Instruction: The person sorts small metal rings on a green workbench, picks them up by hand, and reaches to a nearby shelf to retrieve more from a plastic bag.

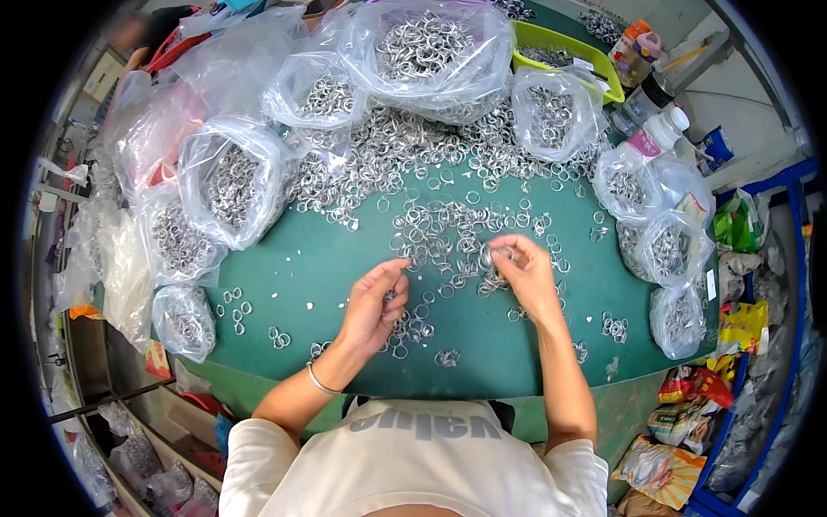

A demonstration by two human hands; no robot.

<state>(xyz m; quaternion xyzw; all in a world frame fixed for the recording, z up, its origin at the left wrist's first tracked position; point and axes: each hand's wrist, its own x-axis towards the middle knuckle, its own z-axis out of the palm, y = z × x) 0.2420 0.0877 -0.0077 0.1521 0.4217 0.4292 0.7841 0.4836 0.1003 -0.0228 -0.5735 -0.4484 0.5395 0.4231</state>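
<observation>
Pinching a small metal ring (pixel 488 255), right hand (pixel 527 274) held it raised for inspection; left hand (pixel 372 302) curled over loose rings (pixel 412 326), grip indeterminate.

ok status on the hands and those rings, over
Right hand pinching small silver rings. Left hand curled over loose rings. Green table crowded, ring bags around.

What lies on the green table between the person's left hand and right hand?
In the head view, loose silver metal rings lie scattered on the green table between the left hand and the right hand.
</observation>
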